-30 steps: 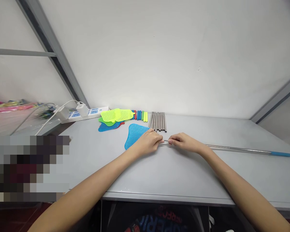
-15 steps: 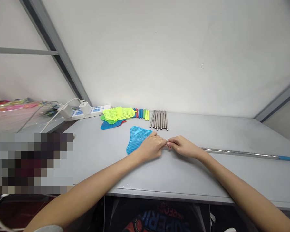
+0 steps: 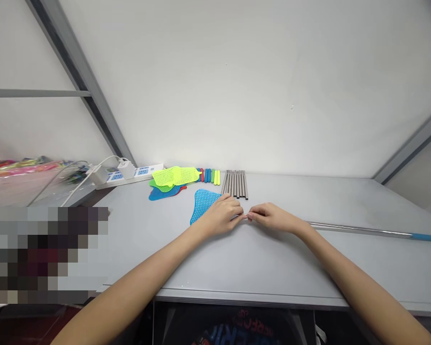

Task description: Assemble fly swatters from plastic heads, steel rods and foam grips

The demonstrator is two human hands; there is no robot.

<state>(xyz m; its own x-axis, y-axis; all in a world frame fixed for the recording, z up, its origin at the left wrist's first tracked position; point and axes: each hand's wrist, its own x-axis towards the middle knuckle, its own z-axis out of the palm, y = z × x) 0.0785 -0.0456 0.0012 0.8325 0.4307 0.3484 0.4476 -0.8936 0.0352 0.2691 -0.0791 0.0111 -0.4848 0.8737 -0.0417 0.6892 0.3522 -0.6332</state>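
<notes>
Together, left hand [image 3: 223,213], right hand [image 3: 271,217], pinching rod [image 3: 361,229]

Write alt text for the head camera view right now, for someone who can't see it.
A person's left hand grips a blue mesh paddle at a gray table while the right hand, close beside it, pinches a thin metal rod running to a blue handle at far right. Behind lie more mesh paddles, colored grips and metal tubes.
</notes>
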